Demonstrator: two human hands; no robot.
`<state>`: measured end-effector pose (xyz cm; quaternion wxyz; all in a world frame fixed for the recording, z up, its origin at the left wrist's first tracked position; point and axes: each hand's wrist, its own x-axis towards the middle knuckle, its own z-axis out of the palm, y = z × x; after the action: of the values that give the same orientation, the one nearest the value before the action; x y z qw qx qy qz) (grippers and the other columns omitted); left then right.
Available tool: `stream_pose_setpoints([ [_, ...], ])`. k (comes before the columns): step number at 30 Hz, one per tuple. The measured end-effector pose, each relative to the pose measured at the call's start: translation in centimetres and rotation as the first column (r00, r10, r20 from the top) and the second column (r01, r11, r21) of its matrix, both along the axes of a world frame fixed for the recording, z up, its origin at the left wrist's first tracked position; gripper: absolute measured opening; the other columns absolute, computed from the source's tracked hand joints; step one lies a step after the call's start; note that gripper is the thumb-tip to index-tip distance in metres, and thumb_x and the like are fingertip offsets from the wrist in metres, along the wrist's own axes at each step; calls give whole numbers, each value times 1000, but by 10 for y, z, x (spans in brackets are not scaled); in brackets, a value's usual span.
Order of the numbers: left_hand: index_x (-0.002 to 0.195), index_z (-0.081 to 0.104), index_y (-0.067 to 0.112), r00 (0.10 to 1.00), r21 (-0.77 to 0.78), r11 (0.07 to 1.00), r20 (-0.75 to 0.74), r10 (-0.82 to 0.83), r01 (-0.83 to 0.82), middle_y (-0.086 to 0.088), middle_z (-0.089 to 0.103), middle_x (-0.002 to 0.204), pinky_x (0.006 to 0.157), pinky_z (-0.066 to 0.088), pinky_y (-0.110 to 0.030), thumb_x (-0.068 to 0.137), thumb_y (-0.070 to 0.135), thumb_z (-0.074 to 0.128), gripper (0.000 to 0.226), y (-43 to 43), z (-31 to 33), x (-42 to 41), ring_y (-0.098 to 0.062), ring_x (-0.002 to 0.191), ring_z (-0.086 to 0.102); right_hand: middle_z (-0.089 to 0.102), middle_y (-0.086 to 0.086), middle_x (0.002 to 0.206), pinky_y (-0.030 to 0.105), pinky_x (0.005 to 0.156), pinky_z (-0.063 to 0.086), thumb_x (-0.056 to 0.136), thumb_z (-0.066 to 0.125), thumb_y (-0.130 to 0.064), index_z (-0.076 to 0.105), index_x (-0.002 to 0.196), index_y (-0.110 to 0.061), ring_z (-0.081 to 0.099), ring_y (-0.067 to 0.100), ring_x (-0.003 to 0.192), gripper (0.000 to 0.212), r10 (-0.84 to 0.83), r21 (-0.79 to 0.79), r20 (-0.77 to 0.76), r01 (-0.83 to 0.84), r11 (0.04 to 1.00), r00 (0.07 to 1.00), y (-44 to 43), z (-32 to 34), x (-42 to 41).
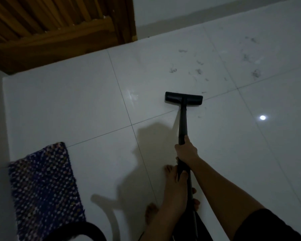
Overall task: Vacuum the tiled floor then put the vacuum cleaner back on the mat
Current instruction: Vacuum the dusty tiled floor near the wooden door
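The right hand (186, 151) is closed around the black vacuum tube (183, 122), fingers wrapped tight, near the middle of the frame. The left hand (176, 186) grips the tube lower down, fingers curled round it. The vacuum head (183, 98) rests flat on the white tiled floor (76, 101), just below scattered hair and dust (198, 71). The woven mat (43, 188) lies at lower left.

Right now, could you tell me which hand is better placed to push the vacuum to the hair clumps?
Right. The right hand has its grip on the vacuum tube behind the head, and the hair clumps lie just ahead. The left hand cannot be made out clearly.
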<state>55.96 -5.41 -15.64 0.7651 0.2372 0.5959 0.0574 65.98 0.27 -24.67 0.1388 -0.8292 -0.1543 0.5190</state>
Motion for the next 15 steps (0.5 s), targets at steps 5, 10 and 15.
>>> stream_pose_setpoints([
  [5, 138, 42, 25, 999, -32, 999, -7, -42, 41, -17, 53, 78, 35, 41, -20, 102, 28, 34, 37, -39, 5, -10, -16, 43, 49, 57, 22, 121, 23, 46, 42, 95, 44, -15, 11, 154, -24, 52, 17, 57, 68, -46, -32, -7, 46, 998, 999, -45, 2, -9],
  [10, 140, 41, 25, 999, -43, 998, -22, -45, 45, -16, 50, 74, 35, 39, -20, 102, 27, 35, 38, -57, 7, -15, -16, 39, 47, 57, 21, 122, 24, 46, 43, 96, 44, -17, 7, 154, -25, 51, 16, 57, 70, -70, -48, -25, 68, 997, 997, -68, 1, -15],
  [15, 130, 47, 24, 998, -20, 998, -23, -58, 58, -16, 50, 75, 34, 40, -20, 102, 24, 35, 31, -62, 9, -12, -13, 36, 46, 56, 18, 115, 22, 44, 40, 95, 44, -15, 7, 154, -24, 50, 15, 56, 70, -69, -34, -39, 68, 997, 997, -75, 2, -13],
])
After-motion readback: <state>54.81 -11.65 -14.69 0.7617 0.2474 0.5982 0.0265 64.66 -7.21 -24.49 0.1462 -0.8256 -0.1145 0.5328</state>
